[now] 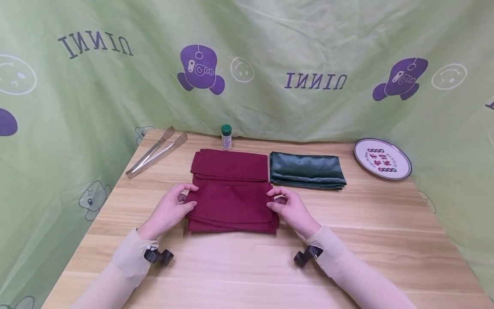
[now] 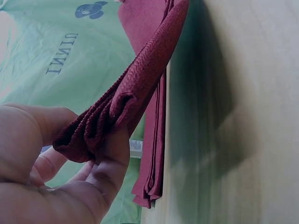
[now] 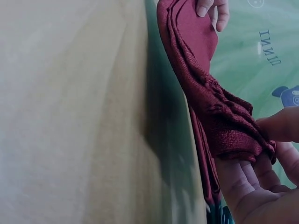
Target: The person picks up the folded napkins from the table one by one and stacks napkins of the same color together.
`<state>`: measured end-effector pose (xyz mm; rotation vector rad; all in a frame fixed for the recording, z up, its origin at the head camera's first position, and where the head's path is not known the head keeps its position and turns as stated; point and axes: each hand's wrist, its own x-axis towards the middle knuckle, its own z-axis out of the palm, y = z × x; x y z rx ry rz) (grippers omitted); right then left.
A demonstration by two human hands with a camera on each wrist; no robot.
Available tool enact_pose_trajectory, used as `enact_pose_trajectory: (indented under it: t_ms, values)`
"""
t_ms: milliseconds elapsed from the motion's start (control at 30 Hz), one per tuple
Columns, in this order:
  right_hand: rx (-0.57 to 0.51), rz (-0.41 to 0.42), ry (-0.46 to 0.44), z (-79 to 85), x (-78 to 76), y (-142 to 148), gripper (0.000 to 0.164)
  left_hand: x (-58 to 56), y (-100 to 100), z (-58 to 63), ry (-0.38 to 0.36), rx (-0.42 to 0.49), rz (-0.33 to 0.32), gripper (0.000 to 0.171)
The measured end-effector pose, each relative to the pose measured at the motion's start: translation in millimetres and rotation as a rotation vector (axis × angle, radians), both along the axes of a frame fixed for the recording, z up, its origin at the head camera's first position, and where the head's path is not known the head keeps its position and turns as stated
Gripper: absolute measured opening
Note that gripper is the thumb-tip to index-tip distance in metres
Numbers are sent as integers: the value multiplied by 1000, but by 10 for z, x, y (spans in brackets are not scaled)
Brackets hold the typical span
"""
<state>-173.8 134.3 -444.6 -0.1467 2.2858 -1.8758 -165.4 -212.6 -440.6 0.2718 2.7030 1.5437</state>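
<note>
A folded maroon cloth (image 1: 231,204) is held between the two hands, one at each side edge. My left hand (image 1: 173,208) pinches its left edge, thumb on one face and fingers on the other; several folded layers (image 2: 88,135) show there in the left wrist view. On the opposite edge my right hand (image 1: 293,210) has the same kind of grip, with bunched layers (image 3: 238,135) between thumb and fingers in the right wrist view. The held cloth is raised over the table, casting a shadow. Behind it lies another folded maroon cloth (image 1: 231,165), partly overlapped.
Right of the maroon cloths lies a folded dark green cloth (image 1: 306,169). Farther right is a white plate (image 1: 391,161) with red characters. Metal tongs (image 1: 154,156) lie at the back left, and a small green-capped bottle (image 1: 226,139) stands at the back of the wooden table (image 1: 366,249).
</note>
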Motion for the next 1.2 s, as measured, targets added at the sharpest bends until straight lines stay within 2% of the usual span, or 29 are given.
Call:
enact_pose_trajectory:
  t_ms: [67, 200, 433, 633, 900, 1200]
  values:
    - [-23, -6, 1, -50, -50, 11, 30, -39, 12, 13, 0, 2, -2, 37]
    - [-44, -15, 15, -35, -99, 14, 31, -121, 19, 32, -5, -6, 4, 38]
    - [11, -21, 91, -9, -251, 36, 29, -279, 39, 104, 15, -12, 14, 37]
    - [28, -26, 111, 19, -375, 53, 28, -413, 58, 160, 23, -2, 21, 36]
    - [42, -46, 118, 33, -500, 27, 30, -538, 61, 146, 45, 12, 60, 33]
    - [136, -55, 161, 57, -694, -8, 26, -701, 58, 162, 32, 53, 90, 33]
